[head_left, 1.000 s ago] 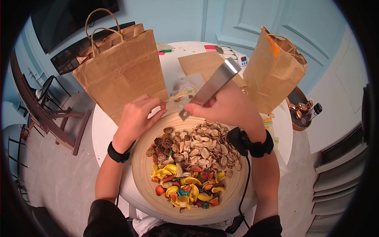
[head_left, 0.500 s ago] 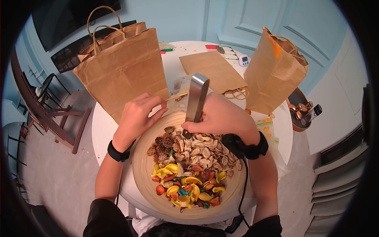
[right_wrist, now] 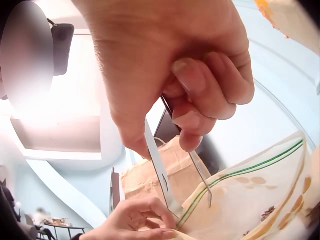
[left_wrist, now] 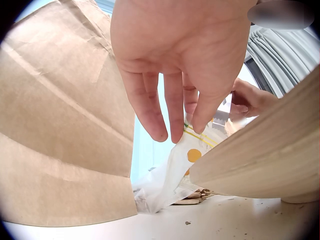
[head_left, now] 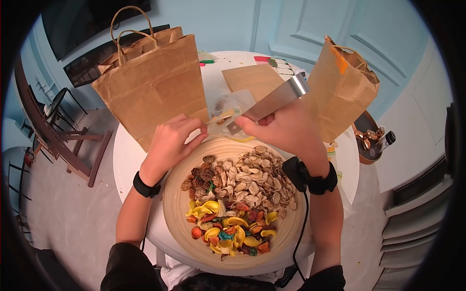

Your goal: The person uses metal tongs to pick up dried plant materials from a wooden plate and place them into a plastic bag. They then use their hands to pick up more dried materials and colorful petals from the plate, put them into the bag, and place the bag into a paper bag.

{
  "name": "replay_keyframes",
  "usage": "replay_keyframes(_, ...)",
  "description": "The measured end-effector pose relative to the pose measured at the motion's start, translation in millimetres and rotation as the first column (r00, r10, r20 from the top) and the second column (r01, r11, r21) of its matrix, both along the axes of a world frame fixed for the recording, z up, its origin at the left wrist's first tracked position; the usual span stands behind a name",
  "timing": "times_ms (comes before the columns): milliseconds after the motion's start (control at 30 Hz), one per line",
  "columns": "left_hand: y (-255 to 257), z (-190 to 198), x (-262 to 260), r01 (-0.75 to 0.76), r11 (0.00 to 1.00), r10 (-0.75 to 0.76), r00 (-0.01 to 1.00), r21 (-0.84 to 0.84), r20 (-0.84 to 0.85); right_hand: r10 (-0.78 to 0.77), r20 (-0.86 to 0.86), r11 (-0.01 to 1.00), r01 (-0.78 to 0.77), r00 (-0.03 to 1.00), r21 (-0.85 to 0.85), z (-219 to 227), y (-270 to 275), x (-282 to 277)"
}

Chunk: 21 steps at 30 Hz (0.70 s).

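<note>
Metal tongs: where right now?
Head view: the metal tongs are in the right hand, just beyond the far rim of the round bamboo tray, tips at the plastic zip bag's mouth.

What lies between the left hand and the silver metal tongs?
In the head view, the mouth of the clear plastic zip bag lies between the left hand and the tongs.

Behind the bowl (head_left: 176, 228) (cones (head_left: 205, 175) and potpourri (head_left: 237, 222) in it) is the pouch (head_left: 234, 101), paper bags (head_left: 155, 87) left and right.
</note>
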State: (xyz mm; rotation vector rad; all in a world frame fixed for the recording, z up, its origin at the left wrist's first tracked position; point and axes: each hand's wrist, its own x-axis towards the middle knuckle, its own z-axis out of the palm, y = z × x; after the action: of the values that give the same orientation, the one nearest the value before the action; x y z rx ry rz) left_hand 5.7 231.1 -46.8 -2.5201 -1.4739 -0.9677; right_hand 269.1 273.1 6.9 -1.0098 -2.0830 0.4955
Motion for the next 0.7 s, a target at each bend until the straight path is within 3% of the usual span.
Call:
replay_keyframes(133, -1.5, -0.2, 0.2, 0.001, 1.0, -0.001, 1.0, 0.005, 0.006, 0.183, -0.156, 0.977, -0.198, 0.971, -0.085, -10.4, -6.6, -15.5)
replay_keyframes(267, -0.7, -0.8, -2.0, 0.008, 1.0, -0.008, 1.0, 0.008, 0.007, 0.41, 0.028, 0.902, -0.401, 0.912, -0.158, -29.4, -3.5, -27.5)
replay_keyframes(400, -2.9, 1.6, -1.3, -0.013, 1.0, 0.013, 1.0, 0.019, 0.022, 0.441, 0.152, 0.876, -0.388, 0.884, -0.286, -23.5, -18.0, -36.7)
replay_keyframes(600, -1.8, 2.0, -1.1, 0.007, 0.999, -0.007, 1.0, 0.041, 0.013, 0.389, 0.292, 0.914, -0.325, 0.874, -0.244, -33.0, -18.4, -43.9)
replay_keyframes(700, -3.3, 3.0, -1.9, 0.005, 1.0, -0.005, 1.0, 0.03, 0.002, 0.43, 0.255, 0.894, -0.37, 0.866, -0.254, -31.2, -17.2, -43.2)
